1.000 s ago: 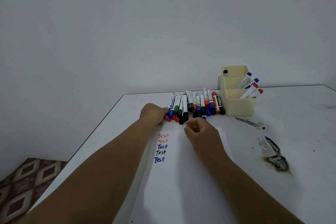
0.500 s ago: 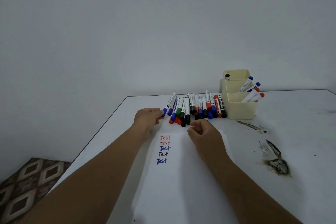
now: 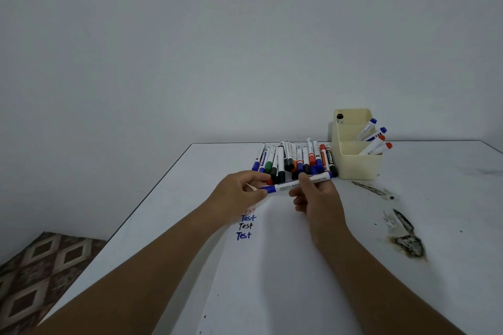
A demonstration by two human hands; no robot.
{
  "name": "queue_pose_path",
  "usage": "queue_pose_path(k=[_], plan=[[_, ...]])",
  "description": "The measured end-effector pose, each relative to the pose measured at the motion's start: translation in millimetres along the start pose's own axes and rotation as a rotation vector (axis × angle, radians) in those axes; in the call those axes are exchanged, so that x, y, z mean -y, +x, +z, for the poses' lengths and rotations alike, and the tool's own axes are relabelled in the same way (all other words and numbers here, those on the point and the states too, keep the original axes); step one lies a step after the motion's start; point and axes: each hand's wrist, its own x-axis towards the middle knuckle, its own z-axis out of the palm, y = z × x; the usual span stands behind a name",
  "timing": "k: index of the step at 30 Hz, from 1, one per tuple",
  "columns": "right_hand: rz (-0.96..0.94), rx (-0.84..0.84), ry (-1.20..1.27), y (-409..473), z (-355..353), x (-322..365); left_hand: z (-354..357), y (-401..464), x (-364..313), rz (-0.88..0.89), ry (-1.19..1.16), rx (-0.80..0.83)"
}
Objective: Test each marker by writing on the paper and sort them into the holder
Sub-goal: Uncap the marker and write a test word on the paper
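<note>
- The blue marker is now up off the worktop, held level between both my hands just in front of the row of markers; a second ago it lay at the row's left end with only my left hand on it.
- My left hand pinches the blue cap end with thumb and fingers; my right hand has come across, its grip curled round the white barrel.
- That two-handed hold looks to me like the set-up for pulling the cap off, so this marker is picked but not yet tested.
- The paper lies under my wrists, its column of "Test" words partly hidden by my left hand; three are readable, the last one blue.
- The cream holder stands just right of the row with four blue- and red-capped markers leaning in it, a black-capped one at its back corner.
- Most of the pile is still unsorted.
- Dark scuffed stains mark the worktop on the right.
</note>
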Motion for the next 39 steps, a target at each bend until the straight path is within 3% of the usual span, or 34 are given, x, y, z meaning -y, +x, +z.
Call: queue_pose_path(k=[7,12,17,21,25,28,34,39], plan=[[-0.042,0.043,0.002,0.8,-4.4,-1.6,22.4,-8.8,-19.3,0.293,0.592,0.096],[-0.060,0.056,0.034,0.4,-6.3,-2.2,34.4,-5.5,-22.5,0.248,0.738,0.048],[-0.027,0.068,0.061,3.1,-7.0,-4.3,34.6,-8.0,-12.8,0.375,0.736,0.011],[-0.021,0.068,0.086,3.7,-6.4,-4.7,27.9,-1.9,-5.7,0.350,0.731,-0.031],[0.008,0.022,0.122,6.5,-5.8,-5.2,19.8,-1.9,4.6,0.266,0.596,0.083],[0.032,-0.020,0.200,9.0,-6.9,-4.3,10.5,1.4,13.6,0.218,0.528,0.022],[0.024,-0.028,0.209,10.8,-6.8,-4.8,-11.6,24.9,43.4,0.301,0.661,-0.010],[0.031,-0.021,0.197,11.9,-7.0,-5.9,-11.7,27.3,46.4,0.258,0.660,0.003]])
